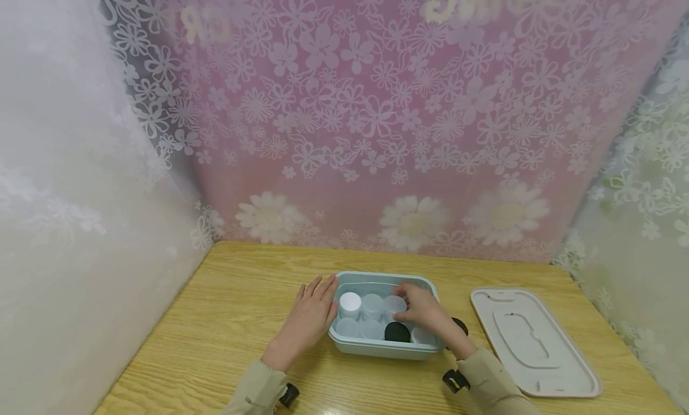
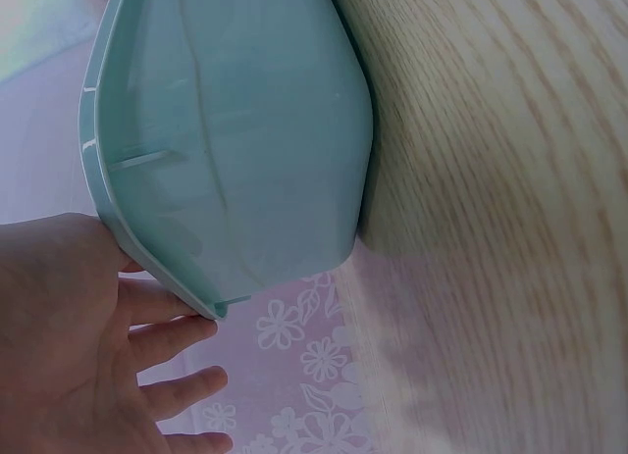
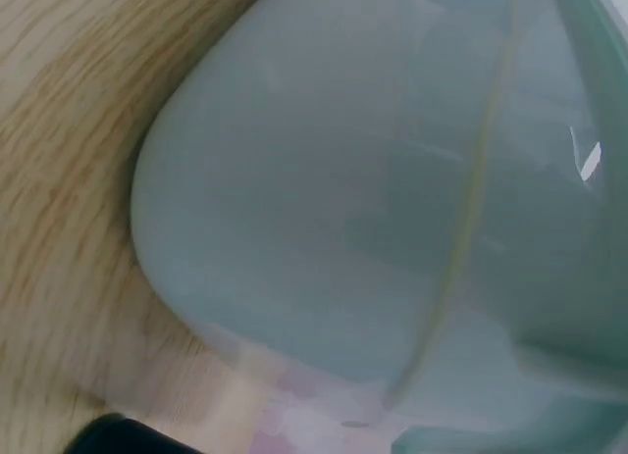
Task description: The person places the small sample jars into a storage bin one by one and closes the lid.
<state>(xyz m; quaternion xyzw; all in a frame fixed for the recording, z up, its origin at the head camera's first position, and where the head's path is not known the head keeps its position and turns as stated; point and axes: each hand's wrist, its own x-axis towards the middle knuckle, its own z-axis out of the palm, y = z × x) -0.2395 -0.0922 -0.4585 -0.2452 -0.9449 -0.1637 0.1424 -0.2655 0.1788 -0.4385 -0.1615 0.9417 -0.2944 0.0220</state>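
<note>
A light blue plastic bin (image 1: 377, 349) stands on the table with several round containers inside. At its left end, my left hand (image 1: 312, 310) rests against the rim with fingers extended; the left wrist view shows those fingers (image 2: 172, 341) spread at the bin's corner. Reaching in over the right side, my right hand (image 1: 422, 307) pinches a translucent round container (image 1: 395, 305) between thumb and fingers. Beside it are a white-capped container (image 1: 350, 302), more translucent ones (image 1: 372, 304) and a black-topped one (image 1: 397, 332). The right hand is out of its wrist view, which shows the bin's outer wall (image 3: 324, 179).
A white rectangular lid (image 1: 533, 343) lies on the wooden table (image 1: 242, 319) to the right. A black round thing (image 1: 460, 326) sits just outside the bin, partly hidden by my right forearm. Flower-patterned curtains (image 1: 377, 134) enclose the table at the back and sides.
</note>
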